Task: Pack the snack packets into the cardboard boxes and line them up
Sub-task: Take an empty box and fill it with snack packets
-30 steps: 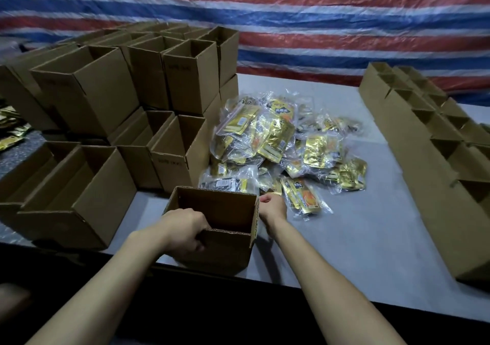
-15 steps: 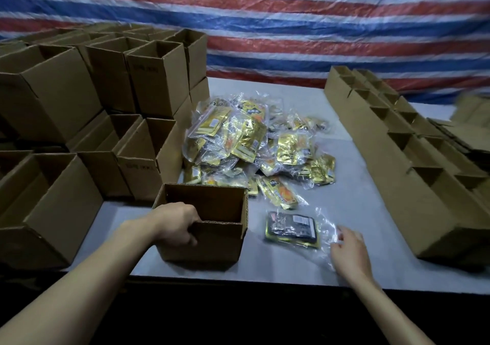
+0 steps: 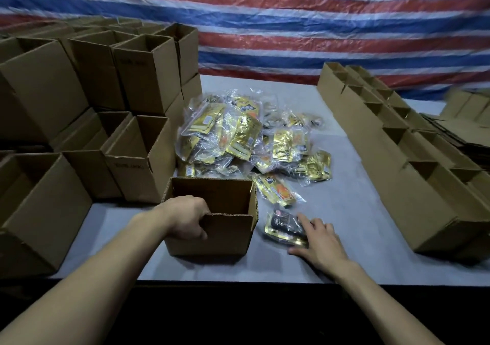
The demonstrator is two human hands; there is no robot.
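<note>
An open cardboard box (image 3: 228,234) stands near the table's front edge. My left hand (image 3: 187,218) grips its near-left wall, fingers curled over the rim. To the right of the box lies a dark snack packet (image 3: 282,225) in a clear gold-edged bag. My right hand (image 3: 319,241) rests flat on that packet's right side, fingers spread over it. Behind the box a heap of gold snack packets (image 3: 246,135) in clear bags covers the middle of the table, with one orange-and-gold packet (image 3: 275,191) lying loose at its front.
Stacks of open empty cardboard boxes (image 3: 143,79) fill the left side. A long double row of boxes (image 3: 397,143) runs along the right side, with flattened cardboard (image 3: 461,130) beyond it. The grey table (image 3: 344,238) ends at a dark front edge. A striped tarp (image 3: 291,26) hangs behind.
My right hand left the box's right wall, pulled a dark packet out of the heap toward the front, and now lies on it. My left hand stays on the box.
</note>
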